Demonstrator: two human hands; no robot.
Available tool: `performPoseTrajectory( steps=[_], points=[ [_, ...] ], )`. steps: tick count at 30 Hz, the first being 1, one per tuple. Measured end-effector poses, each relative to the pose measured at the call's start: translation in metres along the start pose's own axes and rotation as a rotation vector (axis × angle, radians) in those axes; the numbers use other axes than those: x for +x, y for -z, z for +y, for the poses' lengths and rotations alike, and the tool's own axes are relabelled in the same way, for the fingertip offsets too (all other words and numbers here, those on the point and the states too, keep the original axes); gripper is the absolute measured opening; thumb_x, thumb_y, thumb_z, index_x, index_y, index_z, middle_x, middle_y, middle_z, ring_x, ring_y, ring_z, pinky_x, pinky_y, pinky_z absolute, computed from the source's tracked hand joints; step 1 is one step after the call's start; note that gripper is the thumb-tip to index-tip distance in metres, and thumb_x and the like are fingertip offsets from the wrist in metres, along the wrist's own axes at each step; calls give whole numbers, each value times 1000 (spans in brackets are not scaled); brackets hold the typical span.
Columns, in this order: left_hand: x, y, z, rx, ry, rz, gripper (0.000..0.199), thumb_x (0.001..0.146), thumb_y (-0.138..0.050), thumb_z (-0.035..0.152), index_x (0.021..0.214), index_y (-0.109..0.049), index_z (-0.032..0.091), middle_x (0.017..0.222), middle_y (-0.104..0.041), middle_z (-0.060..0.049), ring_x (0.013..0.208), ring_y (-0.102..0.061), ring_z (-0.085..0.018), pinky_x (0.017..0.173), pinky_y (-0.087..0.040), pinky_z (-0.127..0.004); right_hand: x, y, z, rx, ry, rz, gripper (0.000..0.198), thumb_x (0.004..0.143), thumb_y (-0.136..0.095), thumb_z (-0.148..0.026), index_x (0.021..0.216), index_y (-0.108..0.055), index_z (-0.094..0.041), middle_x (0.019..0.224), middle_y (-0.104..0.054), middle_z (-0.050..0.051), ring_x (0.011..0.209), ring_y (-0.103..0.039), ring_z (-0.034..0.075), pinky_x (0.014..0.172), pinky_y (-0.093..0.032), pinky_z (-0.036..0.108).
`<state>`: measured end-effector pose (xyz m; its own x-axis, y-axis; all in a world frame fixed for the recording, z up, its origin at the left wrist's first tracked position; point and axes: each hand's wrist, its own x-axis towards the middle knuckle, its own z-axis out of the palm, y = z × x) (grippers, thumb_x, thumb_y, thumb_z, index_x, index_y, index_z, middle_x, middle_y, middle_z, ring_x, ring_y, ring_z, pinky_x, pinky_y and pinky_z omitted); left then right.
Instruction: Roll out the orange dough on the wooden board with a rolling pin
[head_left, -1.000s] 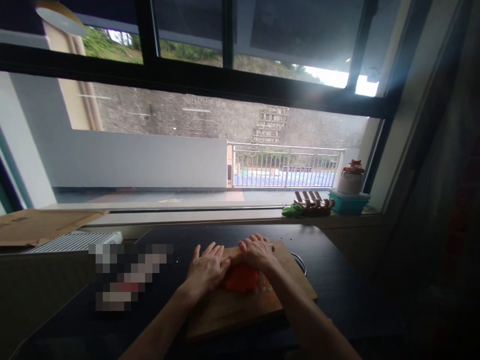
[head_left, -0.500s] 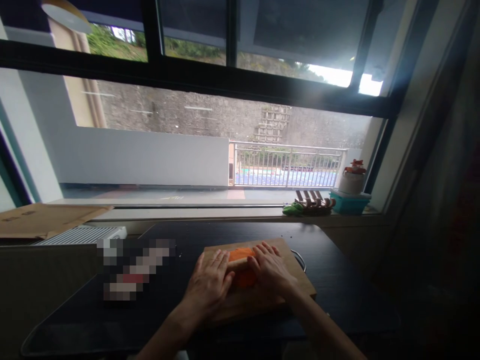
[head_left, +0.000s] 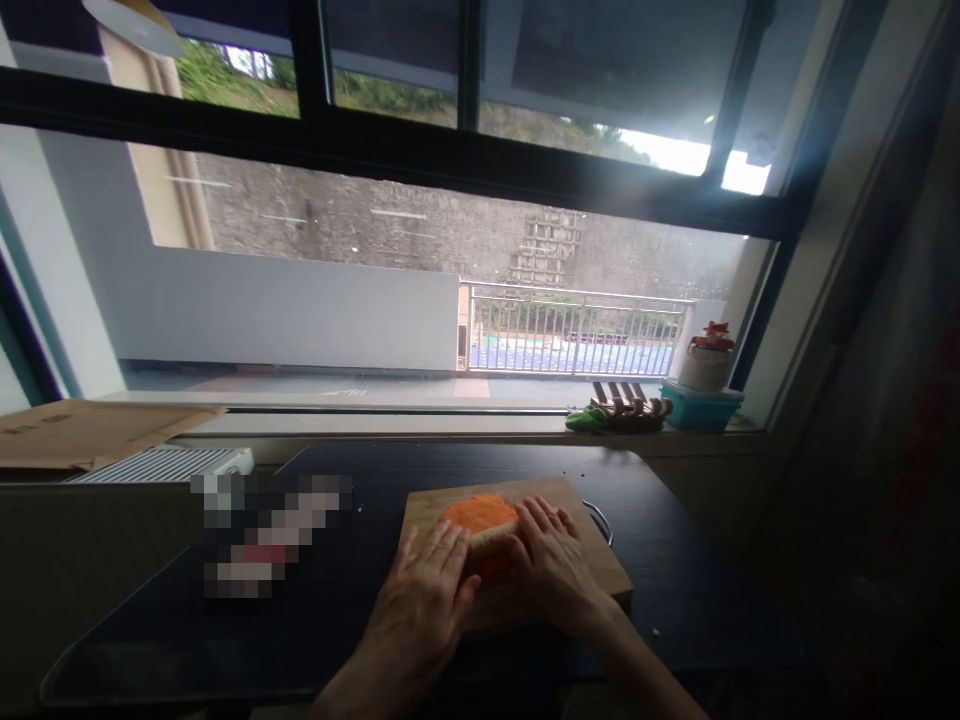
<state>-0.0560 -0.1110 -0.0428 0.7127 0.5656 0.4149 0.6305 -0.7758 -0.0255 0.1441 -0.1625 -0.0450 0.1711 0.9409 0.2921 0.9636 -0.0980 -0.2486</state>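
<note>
A short wooden rolling pin (head_left: 493, 541) lies across a flattened orange sheet of dough-like material (head_left: 478, 512). Under both is a wooden cutting board (head_left: 601, 560) with a metal handle (head_left: 598, 522) on its right side. My left hand (head_left: 429, 575) rests with outstretched fingers over the pin's left end, its thumb apart on the near side. Over the right end lies my right hand (head_left: 553, 555), fingers extended forward, palm down. Both pin ends are hidden beneath the hands. Most of the orange sheet shows beyond the pin, with a little visible on the near side.
The board stands on a dark table (head_left: 697, 590). A pixelated item (head_left: 277, 540) lies on the table's left. Beyond is a window sill with a turquoise box (head_left: 701, 405), a brown rack-like object (head_left: 630, 402) and a green item (head_left: 586, 419). Brown cardboard (head_left: 97, 430) lies at far left.
Both hands and the rolling pin have moved toward me, the pin now sitting more slanted. More of the orange sheet's far part is uncovered.
</note>
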Motion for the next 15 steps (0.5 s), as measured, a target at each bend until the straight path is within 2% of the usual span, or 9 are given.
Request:
performPoseTrajectory(
  steps=[3, 5, 10, 13, 15],
  points=[
    [-13, -5, 7, 15, -83, 95, 48, 95, -39, 38, 136, -51, 18, 139, -55, -12, 129, -50, -27, 113, -31, -48, -18, -1, 8, -21, 30, 7, 53, 98, -33, -42, 145, -40, -18, 152, -35, 8, 143, -25, 21, 117, -14, 40],
    [-8, -6, 6, 22, -56, 70, 49, 94, -38, 37, 136, -52, 16, 139, -55, -13, 130, -49, -28, 113, -30, -49, -11, 1, 6, -22, 26, -18, 53, 99, -31, -42, 144, -42, -17, 151, -38, 9, 142, -27, 22, 117, -16, 41],
    [39, 0, -18, 40, 174, -151, 53, 94, -32, 35, 139, -47, 11, 146, -45, -17, 137, -39, -30, 113, -23, -57, 54, 10, -16, -45, -27, -73, 46, 100, -27, -43, 123, -61, -21, 134, -57, 11, 131, -42, 25, 111, -24, 45],
    [63, 1, -33, 20, 239, -208, 52, 95, -28, 37, 138, -49, 15, 145, -47, -15, 137, -39, -28, 112, -25, -57, 91, 10, -26, -55, -65, -99, 43, 100, -30, -42, 110, -66, -22, 122, -64, 11, 125, -48, 26, 105, -30, 48],
    [69, 1, -37, 9, 244, -223, 52, 96, -27, 38, 135, -52, 15, 142, -50, -15, 136, -41, -27, 111, -27, -57, 99, 9, -28, -52, -79, -114, 42, 99, -31, -42, 108, -67, -21, 121, -64, 12, 125, -48, 27, 103, -32, 49]
  ],
)
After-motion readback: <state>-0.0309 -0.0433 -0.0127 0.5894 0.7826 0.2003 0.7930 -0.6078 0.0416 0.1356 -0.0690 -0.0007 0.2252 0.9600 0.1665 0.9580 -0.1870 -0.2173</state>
